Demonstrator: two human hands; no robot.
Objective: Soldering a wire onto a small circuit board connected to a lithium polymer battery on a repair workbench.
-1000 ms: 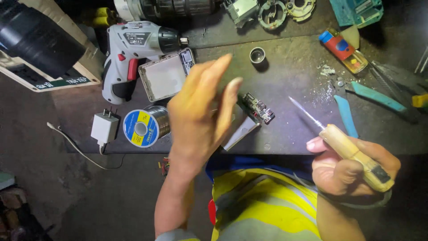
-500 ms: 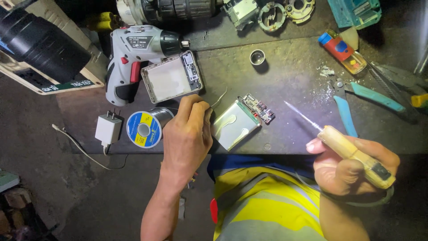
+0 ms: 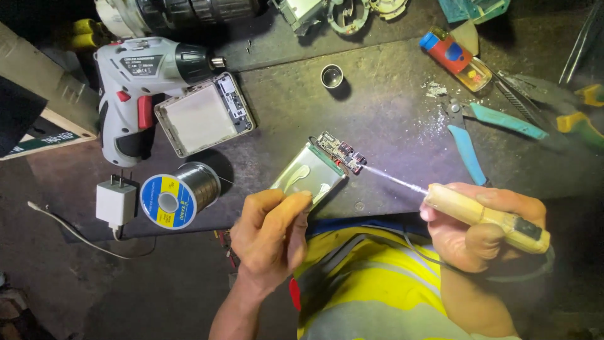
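Since half a second ago, our left hand (image 3: pixel 272 230) has slid down toward the counter's (image 3: pixel 390 107) near edge, and our right hand (image 3: pixel 484 230) has swung the soldering iron (image 3: pixel 481 215) in, so its tip now reaches the small circuit board (image 3: pixel 341 152).

Our left fingers (image 3: pixel 296 204) are curled together, pinching the near corner of the silver battery pack (image 3: pixel 309 176), which lies tilted on the counter with the circuit board at its far end. Our right fingers are clamped around the iron's pale handle.

To the left sit the open white casing (image 3: pixel 204 114), the grey cordless screwdriver (image 3: pixel 148 82), the solder spool (image 3: pixel 176 198) and the white plug adapter (image 3: pixel 115 203). The teal-handled pliers (image 3: pixel 469 135) lie well apart to the right.

We judge the risk to be the hot tip slipping off the board onto the soft battery pouch. Our grip holds only one corner, so the pack could pivot under the tip's push. Our left fingertips also sit near the heat.
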